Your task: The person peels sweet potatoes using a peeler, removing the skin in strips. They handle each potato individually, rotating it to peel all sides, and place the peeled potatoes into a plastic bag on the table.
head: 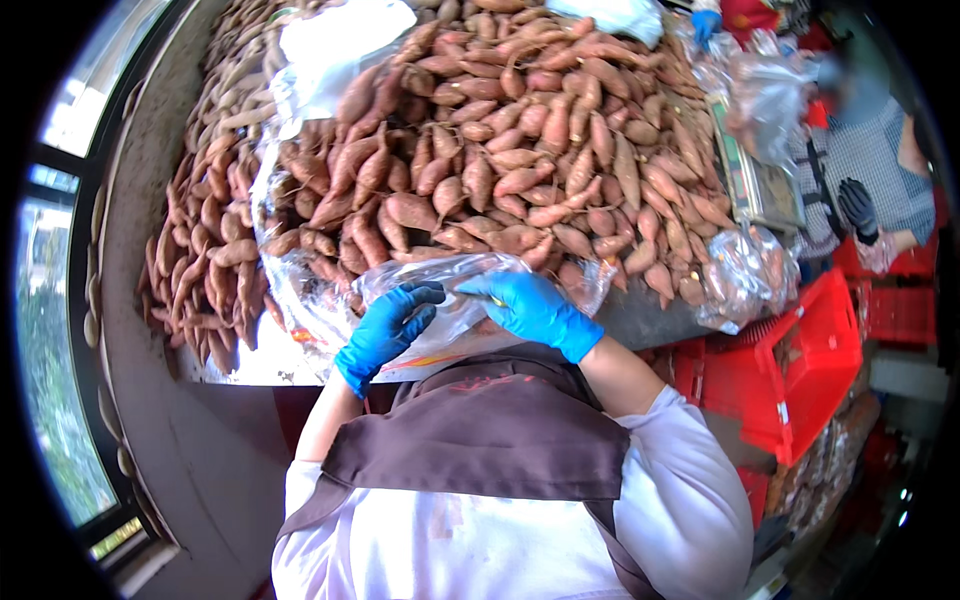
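Note:
Both my hands wear blue gloves and meet over a clear plastic bag [450, 330] at the table's near edge. My left hand [394, 326] is at the bag's left side, its fingers curled and apart from the thumb; whether it pinches the film is unclear. My right hand [529, 304] closes on the bag's gathered plastic, its fingertips pointing left, with a small yellowish bit by the fingers. Just beyond the hands lies a large heap of reddish sweet potatoes [480, 176]. More sweet potatoes [217, 247] lie to the left, past a sheet of clear film.
White plastic bags [341, 34] rest on the heap's far side. A scale [772, 191] and a filled clear bag [750, 277] stand at the right edge, above red crates [814, 360]. A person in a checked garment [866, 161] with a dark glove is at right; another's blue-gloved hand [705, 26] shows beyond.

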Demonstrator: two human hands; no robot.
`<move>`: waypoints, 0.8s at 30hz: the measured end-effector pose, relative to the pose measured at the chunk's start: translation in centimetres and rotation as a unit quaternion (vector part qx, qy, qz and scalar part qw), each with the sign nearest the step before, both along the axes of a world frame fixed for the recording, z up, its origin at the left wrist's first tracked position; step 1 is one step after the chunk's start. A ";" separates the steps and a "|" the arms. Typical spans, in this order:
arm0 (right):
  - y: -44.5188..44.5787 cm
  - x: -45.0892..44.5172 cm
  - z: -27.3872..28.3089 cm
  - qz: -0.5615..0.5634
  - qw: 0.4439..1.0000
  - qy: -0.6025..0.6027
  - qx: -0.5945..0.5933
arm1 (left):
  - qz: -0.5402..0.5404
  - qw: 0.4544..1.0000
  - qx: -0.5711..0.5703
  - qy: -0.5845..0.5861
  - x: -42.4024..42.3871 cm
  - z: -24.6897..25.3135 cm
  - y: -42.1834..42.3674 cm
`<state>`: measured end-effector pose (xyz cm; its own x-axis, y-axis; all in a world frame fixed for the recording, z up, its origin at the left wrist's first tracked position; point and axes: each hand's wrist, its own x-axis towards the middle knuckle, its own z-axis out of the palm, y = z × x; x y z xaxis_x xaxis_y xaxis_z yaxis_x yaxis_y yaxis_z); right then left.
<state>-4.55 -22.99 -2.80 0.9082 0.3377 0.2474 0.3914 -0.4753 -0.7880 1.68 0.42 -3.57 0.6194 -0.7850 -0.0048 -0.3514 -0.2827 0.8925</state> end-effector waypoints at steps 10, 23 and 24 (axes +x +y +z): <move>-2.7 -1.9 -2.7 -0.154 0.907 0.297 0.255 | 0.167 0.984 -0.055 -0.028 4.2 0.8 1.5; -0.1 -1.6 1.0 -0.233 0.891 0.256 0.295 | 0.201 0.948 0.154 -0.193 12.1 -0.4 -3.0; 0.0 -1.8 1.0 -0.256 0.879 0.267 0.301 | 0.203 0.976 -0.022 -0.073 11.6 0.1 -2.3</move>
